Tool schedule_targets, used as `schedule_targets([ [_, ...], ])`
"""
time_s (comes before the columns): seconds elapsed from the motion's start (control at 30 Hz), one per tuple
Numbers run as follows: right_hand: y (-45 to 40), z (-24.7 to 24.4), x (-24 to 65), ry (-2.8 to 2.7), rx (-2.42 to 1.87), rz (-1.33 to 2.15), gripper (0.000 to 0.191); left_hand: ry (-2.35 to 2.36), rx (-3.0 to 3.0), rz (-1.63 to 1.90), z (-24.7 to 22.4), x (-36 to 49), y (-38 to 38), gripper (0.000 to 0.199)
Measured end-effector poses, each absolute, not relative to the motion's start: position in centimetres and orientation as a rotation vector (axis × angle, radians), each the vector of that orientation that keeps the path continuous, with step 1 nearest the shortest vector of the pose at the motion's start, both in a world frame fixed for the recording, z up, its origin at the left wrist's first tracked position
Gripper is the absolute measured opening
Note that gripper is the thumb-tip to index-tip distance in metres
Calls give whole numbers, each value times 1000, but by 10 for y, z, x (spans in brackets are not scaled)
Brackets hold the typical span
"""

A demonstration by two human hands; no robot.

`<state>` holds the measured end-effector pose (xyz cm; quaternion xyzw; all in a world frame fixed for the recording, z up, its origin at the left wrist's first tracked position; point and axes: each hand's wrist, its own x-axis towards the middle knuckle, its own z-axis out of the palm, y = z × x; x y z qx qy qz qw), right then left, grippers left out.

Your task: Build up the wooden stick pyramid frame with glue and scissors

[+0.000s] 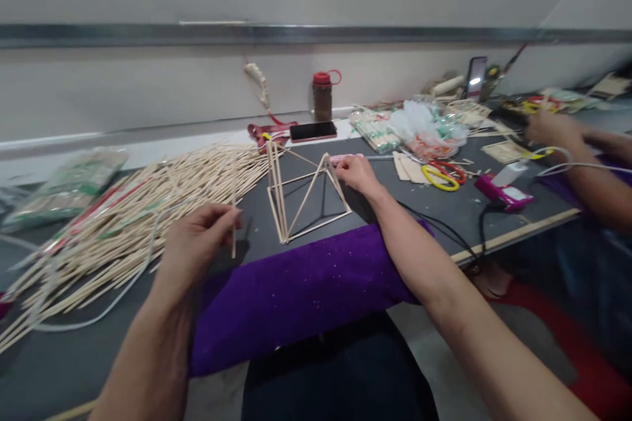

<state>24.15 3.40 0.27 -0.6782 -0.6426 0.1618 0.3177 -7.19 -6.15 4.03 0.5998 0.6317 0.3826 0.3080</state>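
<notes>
Head view: the left hand [195,247] pinches a thin bamboo stick [234,227] upright, the right hand [356,172] closes on the pale stick-built frame [306,194] on the grey table [444,210]; excess pressure could break its joints.

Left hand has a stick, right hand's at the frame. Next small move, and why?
Probably bring the stick in the left hand across to the stick frame. The right hand rests by its apex, and the stick is apart from it.
</notes>
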Motion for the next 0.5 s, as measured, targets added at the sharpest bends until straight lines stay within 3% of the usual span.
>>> schedule_targets([
  [0.13, 28, 35, 249, -1432, -1584, 314, 30, 1382, 1404, 1390, 59, -51, -64, 10],
  [0.3, 6, 97, 229, -1363, -937, 610, 32, 1170, 1443, 1345, 62, -20, -65, 9],
  [0.5, -15, 133, 178, -1769, -693, 995, 40, 1123, 1515, 1323, 40, -6, -69, 12],
])
